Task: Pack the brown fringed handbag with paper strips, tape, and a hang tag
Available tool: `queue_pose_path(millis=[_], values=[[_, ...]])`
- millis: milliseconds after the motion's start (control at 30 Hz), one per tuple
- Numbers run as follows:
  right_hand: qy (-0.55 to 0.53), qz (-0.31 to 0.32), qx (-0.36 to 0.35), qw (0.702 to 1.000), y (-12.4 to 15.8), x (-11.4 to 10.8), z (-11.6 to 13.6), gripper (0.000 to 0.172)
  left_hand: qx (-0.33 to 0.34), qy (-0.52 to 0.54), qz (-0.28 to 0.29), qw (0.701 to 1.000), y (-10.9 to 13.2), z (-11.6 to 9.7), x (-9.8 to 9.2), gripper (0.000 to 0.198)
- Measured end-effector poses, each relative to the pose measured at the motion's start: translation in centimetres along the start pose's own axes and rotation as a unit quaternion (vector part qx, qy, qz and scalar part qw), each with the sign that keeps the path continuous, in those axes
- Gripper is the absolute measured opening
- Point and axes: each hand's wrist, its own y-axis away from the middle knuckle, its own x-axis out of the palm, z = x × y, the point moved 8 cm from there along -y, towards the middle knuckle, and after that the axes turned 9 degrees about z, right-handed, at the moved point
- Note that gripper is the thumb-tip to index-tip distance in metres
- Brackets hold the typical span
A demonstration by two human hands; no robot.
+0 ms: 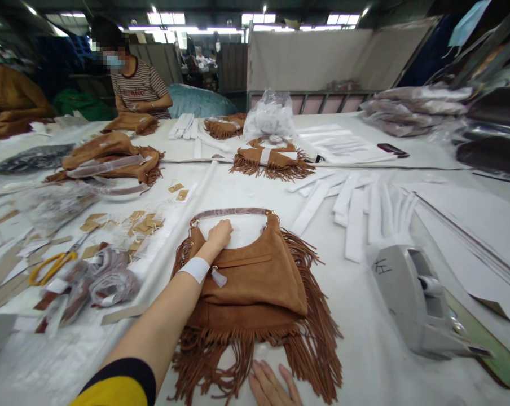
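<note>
A brown suede fringed bag (pixel 259 282) lies flat on the white table (pixel 356 316) in front of me, its wrapped handle (pixel 232 212) arching at the far end. My left hand (pixel 218 235) rests on the bag's top edge near the handle, fingers curled down on the suede. A white band circles that wrist. My right hand (pixel 274 386) lies flat at the near edge, fingers stretched out and touching the fringe, holding nothing.
A grey tape dispenser (pixel 416 299) stands to the right, white paper strips (pixel 348 203) beyond it. Yellow-handled scissors (pixel 54 264), tags and wrapped straps lie left. More fringed bags (pixel 111 158) sit farther back, where a person in a striped shirt (pixel 139 87) works.
</note>
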Motion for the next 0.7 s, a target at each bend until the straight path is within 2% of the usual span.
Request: queue_pose_path(millis=[133,233,333,400,433,467,533,600,633,700], values=[[-0.036,-0.035,-0.005,0.999,-0.3,-1.4,-0.6,0.032,0.023,0.010,0.007,1.000,1.3,-0.9,-1.7,0.026],[-0.034,-0.036,-0.012,0.999,-0.7,-1.9,-0.4,0.037,0.057,0.023,-0.016,0.998,4.8,-2.2,-4.1,0.031],[-0.041,-0.031,-0.016,0.999,-0.6,-2.1,-0.1,0.040,0.085,0.043,-0.082,0.992,11.8,-3.4,-5.5,0.043],[-0.080,-0.046,0.008,0.996,-0.1,-2.6,-0.5,0.039,0.105,0.086,-0.161,0.978,18.5,-4.0,-4.9,0.040],[-0.106,-0.056,0.036,0.992,0.2,-3.0,-1.1,0.039,0.110,0.107,-0.196,0.969,21.9,-4.1,-3.8,0.038],[-0.129,-0.074,0.075,0.986,0.6,-3.5,-2.0,0.040,0.105,0.116,-0.208,0.966,25.0,-4.1,-2.0,0.033],[-0.159,-0.114,0.182,0.964,1.3,-4.4,-4.4,0.040,0.081,0.112,-0.197,0.971,29.8,-3.8,2.6,0.026],[-0.167,-0.143,0.283,0.934,1.7,-5.1,-6.8,0.033,0.041,0.101,-0.185,0.977,32.5,-3.1,6.7,0.032],[-0.168,-0.144,0.318,0.922,1.5,-5.1,-7.6,0.031,0.027,0.093,-0.185,0.978,33.1,-2.8,8.3,0.037],[-0.164,-0.116,0.355,0.913,0.3,-4.5,-8.7,0.035,0.006,0.072,-0.199,0.977,33.1,-2.2,10.1,0.039]])
